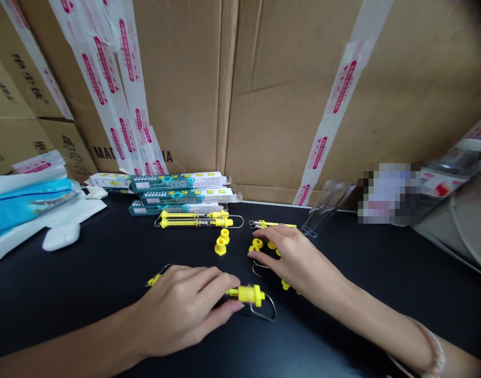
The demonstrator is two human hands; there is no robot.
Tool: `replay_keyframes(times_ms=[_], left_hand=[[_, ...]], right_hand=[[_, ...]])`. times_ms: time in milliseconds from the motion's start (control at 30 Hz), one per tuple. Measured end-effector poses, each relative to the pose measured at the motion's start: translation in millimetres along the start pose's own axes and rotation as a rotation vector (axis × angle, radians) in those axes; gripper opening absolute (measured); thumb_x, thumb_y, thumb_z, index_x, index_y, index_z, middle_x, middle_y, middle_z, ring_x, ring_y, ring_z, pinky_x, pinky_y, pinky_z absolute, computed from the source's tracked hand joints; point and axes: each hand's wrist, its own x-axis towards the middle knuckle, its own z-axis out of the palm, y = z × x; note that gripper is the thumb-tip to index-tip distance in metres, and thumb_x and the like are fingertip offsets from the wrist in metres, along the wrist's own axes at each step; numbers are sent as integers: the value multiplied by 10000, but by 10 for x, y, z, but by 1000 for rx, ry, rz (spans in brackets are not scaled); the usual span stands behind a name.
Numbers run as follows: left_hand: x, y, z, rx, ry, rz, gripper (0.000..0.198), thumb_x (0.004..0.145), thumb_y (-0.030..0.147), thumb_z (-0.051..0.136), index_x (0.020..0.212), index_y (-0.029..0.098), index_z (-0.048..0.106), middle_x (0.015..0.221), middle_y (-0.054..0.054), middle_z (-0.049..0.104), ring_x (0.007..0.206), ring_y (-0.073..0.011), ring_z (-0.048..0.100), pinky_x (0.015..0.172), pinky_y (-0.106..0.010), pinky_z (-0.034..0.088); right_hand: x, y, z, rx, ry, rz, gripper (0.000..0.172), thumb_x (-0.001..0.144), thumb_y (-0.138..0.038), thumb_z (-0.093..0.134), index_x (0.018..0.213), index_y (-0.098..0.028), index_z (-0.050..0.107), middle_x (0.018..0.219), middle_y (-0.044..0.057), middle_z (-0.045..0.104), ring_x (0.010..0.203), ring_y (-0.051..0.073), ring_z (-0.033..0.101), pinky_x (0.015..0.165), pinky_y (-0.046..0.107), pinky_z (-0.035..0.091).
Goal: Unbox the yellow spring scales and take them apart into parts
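My left hand (189, 299) is closed round a yellow spring scale (246, 294). A yellow collar and a wire hook stick out past its fingertips, and another yellow and wire end shows behind the knuckles. My right hand (289, 252) reaches over small yellow caps (257, 243), its thumb and forefinger apart on either side of them. Whether it touches one I cannot tell, and part of the group is hidden under the palm. Two more yellow caps (221, 247) stand between the hands. Just beyond the right hand lies a yellow piece with a metal ring (253, 224).
Two spring scales (193, 219) lie side by side before stacked slim boxes (177, 182). A clear plastic sleeve (330, 202) is at the right. At the left are a white case (61, 236) and a blue package (31, 202). Large cartons (283, 105) wall off the back.
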Motion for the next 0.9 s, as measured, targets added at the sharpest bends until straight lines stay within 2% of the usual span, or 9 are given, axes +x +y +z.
replay_keyframes(times_ms=[133,433,567,667,767,900], left_hand=[[1,5,-9,-2,1,1,195,1054,333,453,1076,204,596,875,25,746,713,-156,735,612,-272,523],[2,21,-16,-7,-12,-5,182,1046,332,471,1077,210,602,862,30,737,703,-157,731,593,-274,521],[14,21,-22,-15,5,-2,193,1048,327,467,1065,199,610,856,24,741,699,-149,731,607,-262,531],[15,20,-20,-16,3,-6,194,1050,335,466,1066,203,608,860,29,746,695,-149,733,615,-266,530],[13,18,-15,-15,5,-13,192,1052,343,465,1076,213,604,888,36,755,715,-148,739,622,-268,522],[13,16,-17,-9,5,-19,196,1055,354,458,1068,222,602,884,46,756,714,-146,741,612,-276,512]], right_hand=[[24,-13,17,39,-7,-5,215,862,-256,756,1054,-161,736,1027,115,778,995,305,733,887,464,592],[56,-184,-20,163,-64,-61,238,868,-208,754,1098,-177,702,1063,93,760,989,249,730,894,404,597],[-9,-122,-140,170,-9,-79,235,943,-263,665,1168,-196,675,1137,92,750,1056,255,711,924,413,579],[-75,-14,-314,135,-2,-158,201,1011,-256,541,1125,-196,694,1056,76,756,984,237,687,875,403,568],[-149,88,-440,65,-64,-212,152,973,-298,619,1048,-224,728,969,46,762,927,246,635,818,409,544],[-232,93,-420,-28,-72,-217,181,902,-321,723,1059,-231,732,966,38,760,935,264,608,815,435,499]])
